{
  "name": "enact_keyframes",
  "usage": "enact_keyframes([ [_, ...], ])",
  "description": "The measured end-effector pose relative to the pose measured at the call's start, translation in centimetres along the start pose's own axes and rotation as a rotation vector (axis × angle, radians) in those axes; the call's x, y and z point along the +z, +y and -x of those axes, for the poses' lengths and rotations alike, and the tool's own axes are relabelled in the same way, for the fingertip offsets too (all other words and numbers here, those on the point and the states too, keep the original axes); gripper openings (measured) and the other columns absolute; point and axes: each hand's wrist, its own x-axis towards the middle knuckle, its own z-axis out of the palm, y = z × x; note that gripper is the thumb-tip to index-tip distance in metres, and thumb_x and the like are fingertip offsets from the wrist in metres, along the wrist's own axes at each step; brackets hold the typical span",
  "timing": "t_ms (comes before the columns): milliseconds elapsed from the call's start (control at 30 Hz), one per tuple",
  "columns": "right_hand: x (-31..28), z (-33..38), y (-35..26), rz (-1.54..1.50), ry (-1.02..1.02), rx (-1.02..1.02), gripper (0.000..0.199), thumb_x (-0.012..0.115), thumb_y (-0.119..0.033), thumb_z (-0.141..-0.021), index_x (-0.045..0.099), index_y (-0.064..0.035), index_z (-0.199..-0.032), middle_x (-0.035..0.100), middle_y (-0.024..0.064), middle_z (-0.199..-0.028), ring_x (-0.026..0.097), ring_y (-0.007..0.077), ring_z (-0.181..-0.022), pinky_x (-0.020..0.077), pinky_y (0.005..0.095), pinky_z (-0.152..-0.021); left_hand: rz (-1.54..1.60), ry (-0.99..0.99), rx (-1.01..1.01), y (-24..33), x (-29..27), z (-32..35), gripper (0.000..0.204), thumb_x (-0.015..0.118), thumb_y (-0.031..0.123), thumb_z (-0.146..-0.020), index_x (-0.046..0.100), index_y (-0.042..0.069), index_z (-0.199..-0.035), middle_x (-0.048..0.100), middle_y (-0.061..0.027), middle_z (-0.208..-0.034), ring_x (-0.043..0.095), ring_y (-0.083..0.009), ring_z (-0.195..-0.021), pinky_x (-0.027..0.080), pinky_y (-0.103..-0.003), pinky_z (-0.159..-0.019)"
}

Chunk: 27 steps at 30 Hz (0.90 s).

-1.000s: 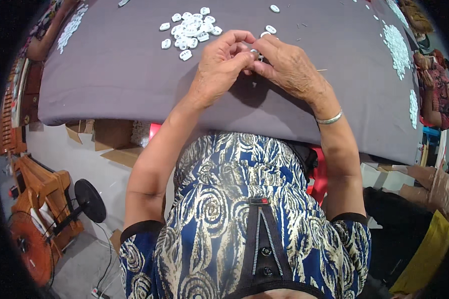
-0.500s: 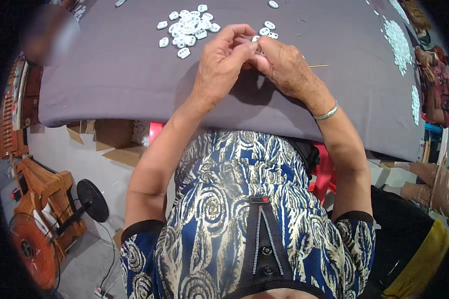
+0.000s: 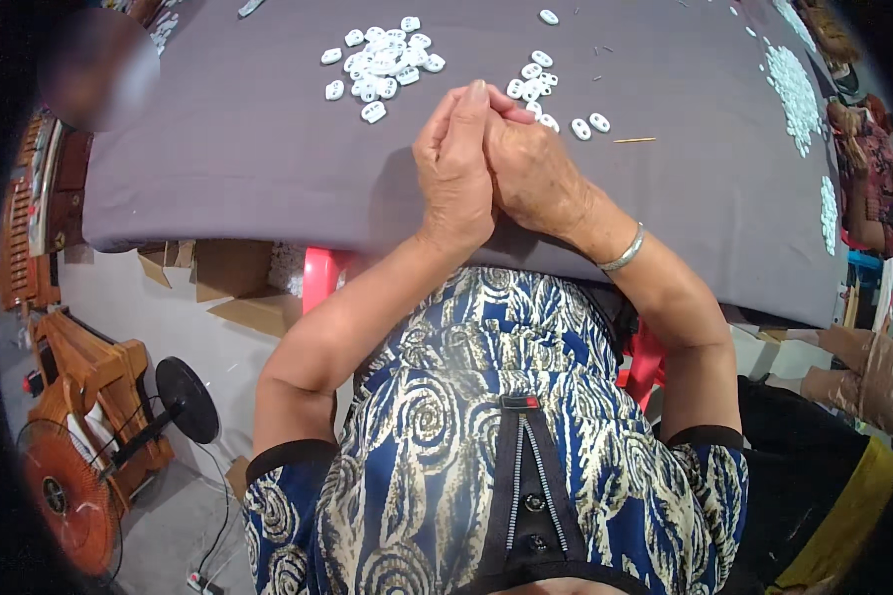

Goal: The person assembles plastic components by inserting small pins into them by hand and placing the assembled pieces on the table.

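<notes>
Above the near part of the grey cloth-covered table (image 3: 268,149), my left hand (image 3: 456,169) and my right hand (image 3: 536,174) are pressed together, both closed. The left thumb points away from me along the top, and the right fingers curl in against the left palm. Whatever lies between them is hidden. Just beyond the right hand is a small group of white oval two-holed pieces (image 3: 541,59), which look like cord stoppers. A larger heap of similar white pieces (image 3: 387,64) lies beyond and left of my hands. A thin brass-coloured stick (image 3: 635,140) rests to the right.
Several tiny dark slivers (image 3: 597,77) lie beyond the small group. At the far right spreads a big pile of small white parts (image 3: 792,94), with a smaller strip (image 3: 829,213) nearer. Left on the floor stand a fan (image 3: 64,496) and an open cardboard box (image 3: 230,270).
My hands have come nearer to me and closed together, from fingertips meeting over the small group. Several white pieces they covered now show beside the right hand.
</notes>
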Motion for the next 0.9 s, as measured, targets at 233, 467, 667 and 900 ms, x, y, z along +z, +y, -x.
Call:
enact_keyframes([
  [233, -0.1, -0.4, 0.3, 0.040, -0.058, 0.024, 0.015, 0.057, -0.008, -0.078, 0.050, -0.0001, -0.088, 0.061, 0.0179, -0.070, 0.062, 0.0366, -0.068, 0.0514, 0.0416, -0.058, 0.044, 0.069, -0.031, -0.1, 0.2, -0.7, 0.036, 0.045, 0.029, -0.097, 0.056, 0.001, -0.078, 0.062, -0.0093, -0.075, 0.056, -0.0126, -0.070, 0.047, -0.027, -0.070],
  [467, -0.5, -0.7, 0.4, -0.016, -0.166, 0.045, 0.021, 0.060, -0.005, -0.075, 0.049, 0.0024, -0.091, 0.060, 0.0217, -0.089, 0.059, 0.0400, -0.089, 0.0501, 0.0439, -0.075, 0.051, 0.036, -0.067, -0.2, -0.4, -1.0, 0.034, 0.045, 0.035, -0.097, 0.050, 0.005, -0.080, 0.054, -0.0068, -0.080, 0.056, -0.0180, -0.082, 0.047, -0.032, -0.081],
  [667, -0.5, -0.9, 0.0, 0.011, -0.144, 0.057, 0.024, 0.061, -0.005, -0.072, 0.050, 0.0020, -0.092, 0.060, 0.0199, -0.086, 0.060, 0.0391, -0.085, 0.0496, 0.0444, -0.072, 0.096, 0.030, -0.097, -0.2, -0.8, -1.3, 0.030, 0.048, 0.031, -0.096, 0.050, 0.006, -0.081, 0.055, -0.0059, -0.081, 0.056, -0.0166, -0.081, 0.047, -0.031, -0.081],
  [900, -1.0, -1.0, 0.0, 0.111, 0.094, 0.110, 0.020, 0.056, -0.024, -0.089, 0.050, -0.0055, -0.089, 0.062, 0.0131, -0.073, 0.062, 0.0313, -0.061, 0.0480, 0.0392, -0.049, -0.285, 0.009, 0.129, 0.7, -0.9, -1.2, 0.016, 0.054, 0.018, -0.094, 0.055, 0.002, -0.097, 0.053, 0.0008, -0.075, 0.047, -0.0051, -0.065, 0.039, -0.018, -0.061],
])
